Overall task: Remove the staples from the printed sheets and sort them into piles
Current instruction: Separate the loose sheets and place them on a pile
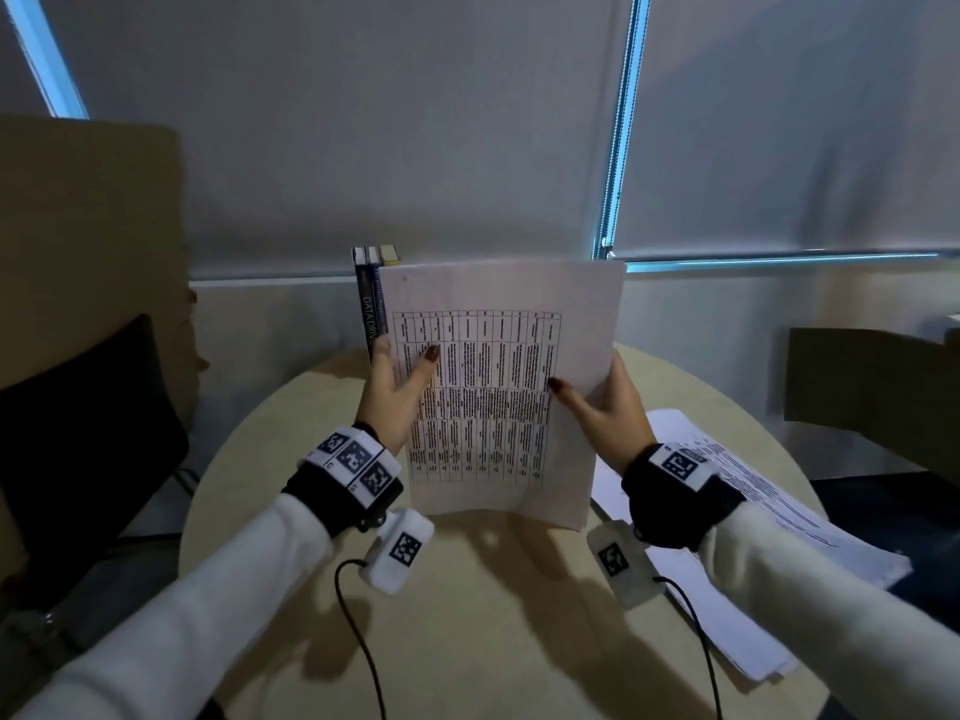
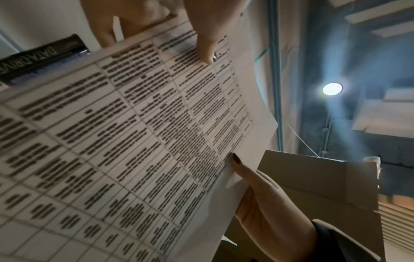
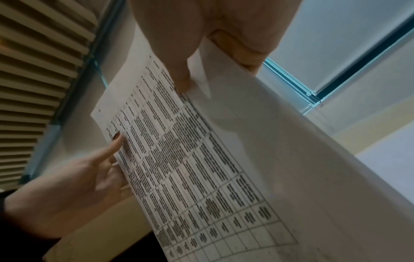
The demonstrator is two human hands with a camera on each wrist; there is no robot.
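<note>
A: Nearest, above the round tabletop point(image 1: 467, 615): left hand point(image 1: 392, 394) pinching the left edge of the printed sheets point(image 1: 493, 387), thumb on the front, fingers behind. Right hand point(image 1: 605, 407) gripping the right edge the same way.

B: Held how?

A: Upright, table of text facing back, lower edge just over the tabletop. More than one leaf, judging from the right wrist view, where a blank page bows away behind the printed one.

B: Staple still in?

A: Cannot tell. A small dark mark near the top left corner point(image 1: 405, 278), too small to read as staple or hole.

B: So which step?

A: Probably inspecting or squaring a set, between pulling and sorting.

B: Next move?

A: If still bound, freeing one hand and working at that corner without tearing. If loose, laying it on a pile.

B: Piles where?

A: Further right, a fanned stack of papers point(image 1: 753, 537) flat on the tabletop. Beyond the sheets, upright books point(image 1: 371, 304) against the wall.
</note>
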